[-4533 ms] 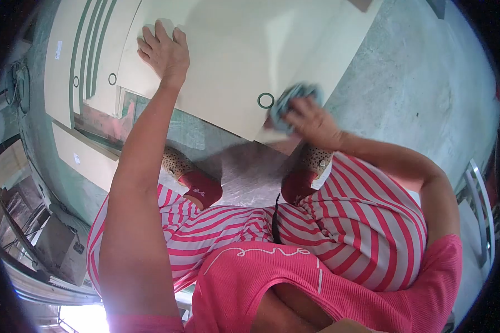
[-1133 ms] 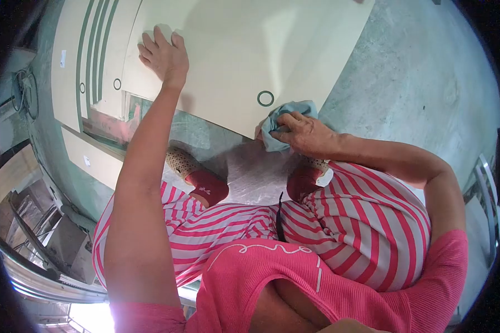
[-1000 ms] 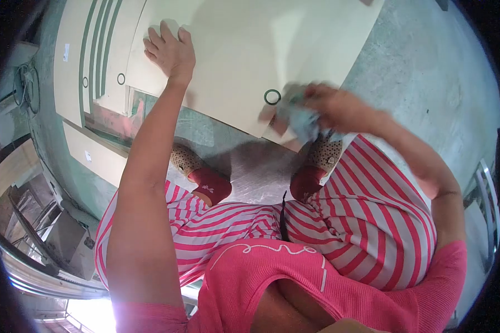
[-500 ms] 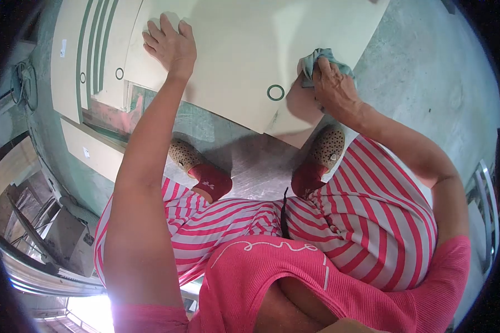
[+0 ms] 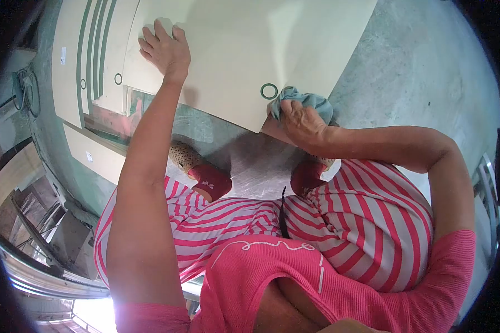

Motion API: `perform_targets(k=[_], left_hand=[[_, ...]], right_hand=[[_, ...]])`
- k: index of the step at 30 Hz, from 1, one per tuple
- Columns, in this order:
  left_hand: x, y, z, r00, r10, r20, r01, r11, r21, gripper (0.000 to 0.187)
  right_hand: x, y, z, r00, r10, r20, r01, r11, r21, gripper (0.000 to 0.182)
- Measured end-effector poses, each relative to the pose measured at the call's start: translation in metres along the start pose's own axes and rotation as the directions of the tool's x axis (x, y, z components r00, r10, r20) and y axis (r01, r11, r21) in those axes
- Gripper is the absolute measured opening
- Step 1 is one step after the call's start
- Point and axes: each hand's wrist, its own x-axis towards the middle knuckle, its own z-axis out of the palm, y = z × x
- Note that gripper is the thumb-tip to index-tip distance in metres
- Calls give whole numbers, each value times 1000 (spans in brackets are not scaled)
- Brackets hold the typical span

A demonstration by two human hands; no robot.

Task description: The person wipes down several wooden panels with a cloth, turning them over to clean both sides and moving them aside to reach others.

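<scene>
A large cream-coloured panel [image 5: 222, 61] lies in front of me, with a dark green ring-shaped mark [image 5: 269, 91] near its lower edge. My left hand [image 5: 168, 51] rests on the panel's left part, fingers spread and holding nothing. At the panel's lower right corner, my right hand [image 5: 305, 125] presses a crumpled grey-green cloth [image 5: 316, 104] against the surface. The fingers are bent over the cloth, just right of the ring. The hand and cloth cover most of that corner.
More cream panels with green grooves [image 5: 97, 50] lie to the left, and a smaller cream board [image 5: 94, 150] is below them. Concrete floor [image 5: 411, 72] shows on the right. My spotted shoes [image 5: 184, 157] are just below the panel edge. Metal equipment [image 5: 50, 238] stands at far left.
My right hand has drawn the cloth down and to the left, closer to the ring and the lower edge. My left hand has shifted slightly left and stays on the panel.
</scene>
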Motion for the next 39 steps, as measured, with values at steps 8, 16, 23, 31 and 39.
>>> perform_targets(k=[8,16,23,31,39], left_hand=[[0,-2,2,1000,-20,-2,20,997,-81,50],[0,-3,4,1000,-5,-9,5,999,-51,51],[0,-2,2,999,9,-31,-10,999,-38,53],[0,0,-2,999,12,-33,-12,1000,-25,53],[2,3,-5,1000,6,-16,-6,1000,-28,54]], right_hand=[[-4,-14,-2,980,-169,-107,172,985,25,33],[23,-14,-17,695,-697,177,438,605,664,43],[65,97,-111,980,-160,121,-19,527,850,43],[105,195,-38,759,619,-203,-614,784,91,50],[73,-6,5,855,-408,-321,511,772,378,49]])
